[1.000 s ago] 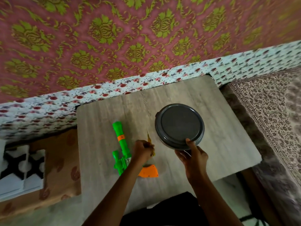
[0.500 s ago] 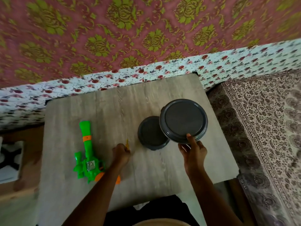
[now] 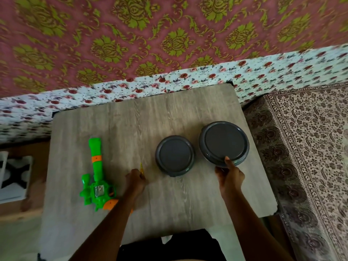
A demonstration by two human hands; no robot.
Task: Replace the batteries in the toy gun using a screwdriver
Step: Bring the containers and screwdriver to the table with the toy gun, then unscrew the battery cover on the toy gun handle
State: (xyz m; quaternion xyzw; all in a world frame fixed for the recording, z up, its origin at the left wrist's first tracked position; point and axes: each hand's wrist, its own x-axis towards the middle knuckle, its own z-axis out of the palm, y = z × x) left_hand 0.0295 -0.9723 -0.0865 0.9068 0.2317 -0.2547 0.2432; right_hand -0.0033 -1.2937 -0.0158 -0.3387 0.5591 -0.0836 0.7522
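The toy gun [image 3: 96, 178] lay by the left edge of the table [image 3: 169, 113]; the left grip [image 3: 134, 180] clamped a screwdriver [image 3: 141, 167], the right grip [image 3: 228, 175] pinched the rim of a dark container [image 3: 224, 142]. Setup stage, seemingly; next, the tip needed seating in the gun's screw.

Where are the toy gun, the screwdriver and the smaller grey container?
toy gun [image 3: 95, 159]: head view, green barrel.
screwdriver [image 3: 141, 168]: head view, visible yellow part.
smaller grey container [image 3: 174, 155]: head view, middle of its top.

- 1 view only, worn on the head, looking steeply down on the table [image 3: 120, 129] from close above.
- It faces the patterned wall [image 3: 131, 44] (wide-angle, edges bowed) at the table's far side.
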